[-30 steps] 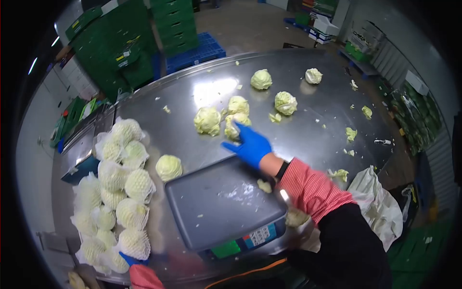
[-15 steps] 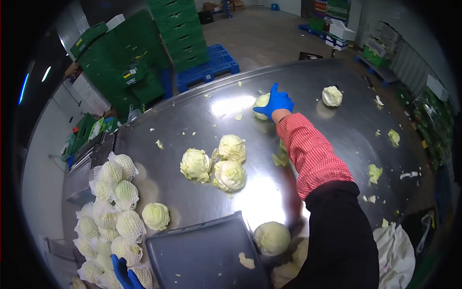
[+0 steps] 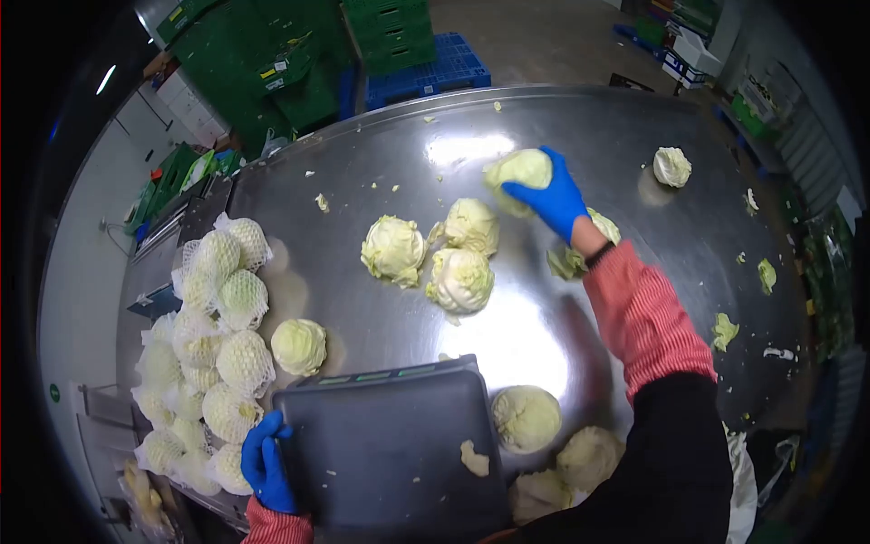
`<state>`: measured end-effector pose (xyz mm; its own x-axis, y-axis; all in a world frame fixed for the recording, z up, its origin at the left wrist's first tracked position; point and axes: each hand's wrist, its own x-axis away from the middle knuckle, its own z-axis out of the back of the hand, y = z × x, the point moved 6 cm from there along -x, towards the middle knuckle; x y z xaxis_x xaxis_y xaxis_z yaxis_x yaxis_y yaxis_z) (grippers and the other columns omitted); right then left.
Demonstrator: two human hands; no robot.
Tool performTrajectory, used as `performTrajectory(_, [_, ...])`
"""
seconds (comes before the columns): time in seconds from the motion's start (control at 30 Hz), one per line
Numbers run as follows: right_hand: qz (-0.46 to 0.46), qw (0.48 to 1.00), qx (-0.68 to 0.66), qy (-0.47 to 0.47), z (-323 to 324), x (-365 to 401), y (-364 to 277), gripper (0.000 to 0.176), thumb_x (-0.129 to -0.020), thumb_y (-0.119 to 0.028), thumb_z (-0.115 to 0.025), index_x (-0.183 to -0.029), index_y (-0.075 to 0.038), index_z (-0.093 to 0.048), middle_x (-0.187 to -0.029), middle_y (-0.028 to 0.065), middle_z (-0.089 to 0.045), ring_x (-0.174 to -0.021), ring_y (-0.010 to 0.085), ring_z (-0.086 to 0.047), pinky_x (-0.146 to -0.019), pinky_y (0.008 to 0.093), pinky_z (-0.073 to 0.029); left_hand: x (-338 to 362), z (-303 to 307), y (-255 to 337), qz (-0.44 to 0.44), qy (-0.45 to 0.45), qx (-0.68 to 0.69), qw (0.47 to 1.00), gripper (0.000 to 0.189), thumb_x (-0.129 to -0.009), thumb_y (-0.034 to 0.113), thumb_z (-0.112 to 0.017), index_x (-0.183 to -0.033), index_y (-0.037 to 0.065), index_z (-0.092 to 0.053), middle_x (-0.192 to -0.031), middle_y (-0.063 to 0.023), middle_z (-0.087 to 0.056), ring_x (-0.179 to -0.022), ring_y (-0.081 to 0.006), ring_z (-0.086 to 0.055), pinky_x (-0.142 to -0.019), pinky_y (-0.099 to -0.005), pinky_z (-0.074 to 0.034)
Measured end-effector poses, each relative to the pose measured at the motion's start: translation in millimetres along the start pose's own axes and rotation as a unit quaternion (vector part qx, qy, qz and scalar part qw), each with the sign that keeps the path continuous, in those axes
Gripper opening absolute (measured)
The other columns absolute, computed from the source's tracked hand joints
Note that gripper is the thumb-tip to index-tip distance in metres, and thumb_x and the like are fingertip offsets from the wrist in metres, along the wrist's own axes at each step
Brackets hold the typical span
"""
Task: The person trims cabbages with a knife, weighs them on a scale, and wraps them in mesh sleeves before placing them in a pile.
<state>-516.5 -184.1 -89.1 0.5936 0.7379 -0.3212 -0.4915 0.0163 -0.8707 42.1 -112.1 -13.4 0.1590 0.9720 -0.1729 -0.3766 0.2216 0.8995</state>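
Sleeve and forearm block part of the view: one head (image 3: 603, 225) shows only as a sliver behind the right wrist, and two more heads (image 3: 589, 453) at the near edge are half covered by the dark upper sleeve. The tray's (image 3: 381, 453) near edge is cut off by the frame, as is the left forearm.

The right hand (image 3: 548, 195) is stretched far out over the steel table (image 3: 362, 181), its blue-gloved fingers clamped over a cabbage (image 3: 518, 170) that sits on the tabletop beyond a cluster of three bare heads (image 3: 460, 279). The left hand (image 3: 265, 462), also gloved, lies low against the tray's left edge with fingers curled; whether it grips the edge cannot be made out.

The tray holds only a scrap of leaf (image 3: 474, 458). Left of it, a heap of netted heads (image 3: 213, 344) lies on the table, each in white mesh. Green crates (image 3: 272, 54) stand beyond the table, their contents not visible.
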Motion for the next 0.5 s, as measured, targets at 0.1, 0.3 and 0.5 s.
performTrajectory(0.1, [0.050, 0.988, -0.027, -0.145, -3.4, 93.1, -112.3, 0.098, -0.061, -0.040, -0.083, -0.137, -0.002, -0.033, -0.130, 0.0228, -0.046, -0.120, 0.0332, -0.048, -0.100, 0.0396, -0.040, 2.9, 1.4, 4.4, -0.015, 0.001, 0.058, 0.998, 0.028, -0.096, 0.011, -0.043, -0.115, -0.004, -0.057, -0.112, -0.0130, -0.061, -0.091, -0.0174, -0.057, -0.085, -0.0309, -0.046])
performTrajectory(0.3, [0.138, 0.934, 0.070, -0.321, -37.1, 263.8, -230.1, 0.104, -0.061, -0.043, -0.080, -0.145, -0.017, -0.026, -0.120, 0.0223, -0.048, -0.107, 0.0395, -0.053, -0.089, 0.0447, -0.046, 22.8, 4.1, 24.5, -0.069, -0.061, 0.097, 0.991, 0.030, -0.096, 0.010, -0.040, -0.115, -0.007, -0.056, -0.109, -0.0147, -0.061, -0.091, -0.0185, -0.058, -0.086, -0.0321, -0.045])
performTrajectory(0.5, [0.128, 0.934, 0.194, -0.272, -55.3, 323.7, -252.6, 0.097, -0.067, -0.047, -0.074, -0.144, -0.012, -0.026, -0.117, 0.0224, -0.052, -0.099, 0.0373, -0.056, -0.086, 0.0454, -0.046, 52.7, 18.1, 20.1, -0.052, -0.116, 0.119, 0.985, 0.032, -0.098, 0.016, -0.041, -0.115, -0.006, -0.057, -0.097, -0.0129, -0.064, -0.087, -0.0175, -0.059, -0.085, -0.0326, -0.046])
